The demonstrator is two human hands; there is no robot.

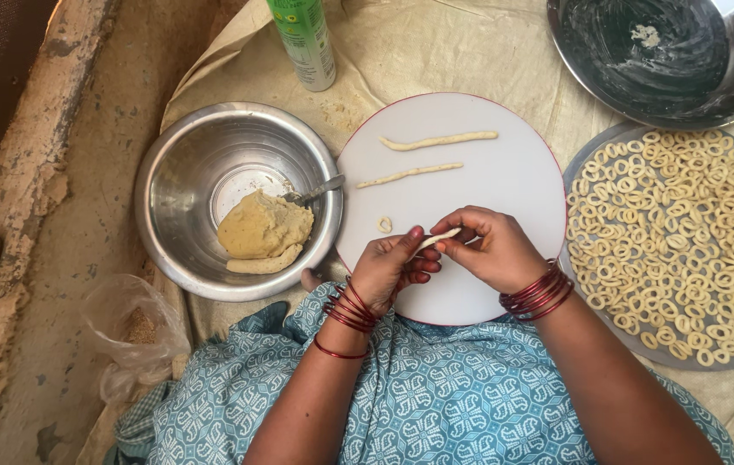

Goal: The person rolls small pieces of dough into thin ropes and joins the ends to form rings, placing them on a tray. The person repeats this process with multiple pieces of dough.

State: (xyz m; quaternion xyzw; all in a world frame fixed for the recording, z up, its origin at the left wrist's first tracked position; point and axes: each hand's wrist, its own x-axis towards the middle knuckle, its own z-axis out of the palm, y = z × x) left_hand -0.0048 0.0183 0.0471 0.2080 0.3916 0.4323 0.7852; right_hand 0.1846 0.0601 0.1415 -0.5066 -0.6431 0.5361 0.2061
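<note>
Looking down in the head view, a short strip of dough (438, 238) is pinched between both hands at centre frame, above the lower part of a round white board (505, 181). The left hand (388, 269) is closed on the strip's near end, thumb and forefinger together; the right hand (492, 245) is closed on the other end, fingers curled over it. Red bangles are worn on both wrists.

One finished small ring (384, 225) lies on the board just left of the hands. Two rolled dough ropes (440, 139) lie apart in the board's upper half. At left of frame a steel bowl (179, 172) holds a lump of dough (264, 228) and a spoon (315, 190). At right a flat tray (578, 168) is crowded with many finished rings. A dark pan (643, 95) sits upper right, a green bottle (305, 41) at top.

Judgement: a neat ring is best got by an even, light pinch, the ends overlapped slightly and pressed so the strip is not thinned or torn
</note>
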